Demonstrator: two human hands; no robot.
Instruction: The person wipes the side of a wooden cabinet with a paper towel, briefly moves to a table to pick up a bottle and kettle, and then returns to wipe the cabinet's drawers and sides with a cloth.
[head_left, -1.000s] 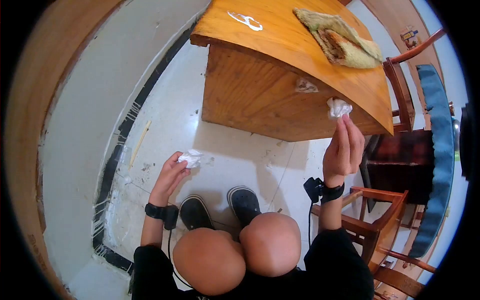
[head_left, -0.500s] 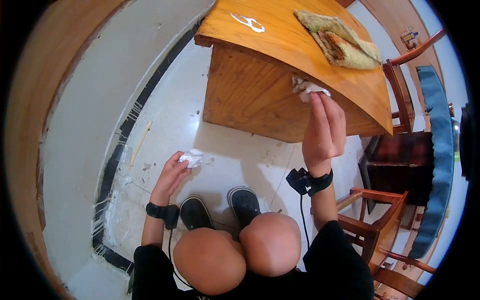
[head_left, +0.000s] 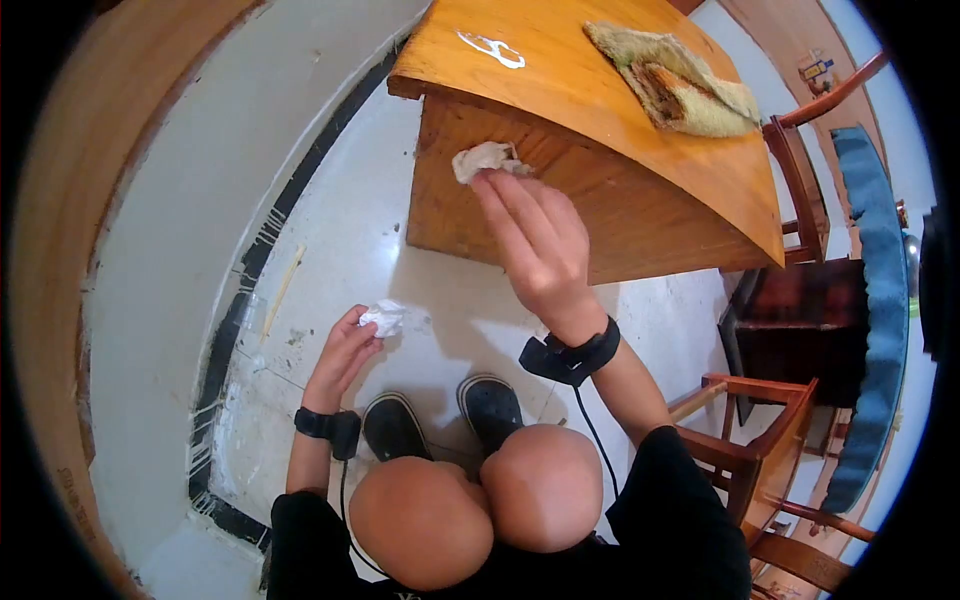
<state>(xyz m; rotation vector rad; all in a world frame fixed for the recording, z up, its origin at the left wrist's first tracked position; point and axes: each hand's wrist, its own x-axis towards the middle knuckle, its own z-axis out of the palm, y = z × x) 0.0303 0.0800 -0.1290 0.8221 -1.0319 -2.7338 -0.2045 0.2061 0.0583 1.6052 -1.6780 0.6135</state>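
I am squatting in front of a wooden table (head_left: 600, 90). My right hand (head_left: 535, 240) presses a crumpled white tissue (head_left: 482, 157) against the table's side panel (head_left: 640, 215), near its left end just under the top edge. My left hand (head_left: 345, 345) is low over the floor and pinches a second crumpled white tissue (head_left: 383, 317). Both wrists carry black bands with cables. On the tabletop lie a folded yellow-green cloth (head_left: 675, 85) and a white smear (head_left: 490, 45).
Tiled floor (head_left: 330, 220) with dirt marks and a thin stick (head_left: 283, 290) lies to the left, edged by a black strip and a wall. Wooden chairs (head_left: 770, 450) and a blue cushion (head_left: 870, 300) crowd the right side. My knees and black shoes (head_left: 490, 405) are below.
My right hand has slid the tissue leftward along the table's side panel, from the right end to the left end. My left hand has stayed in place with its tissue.
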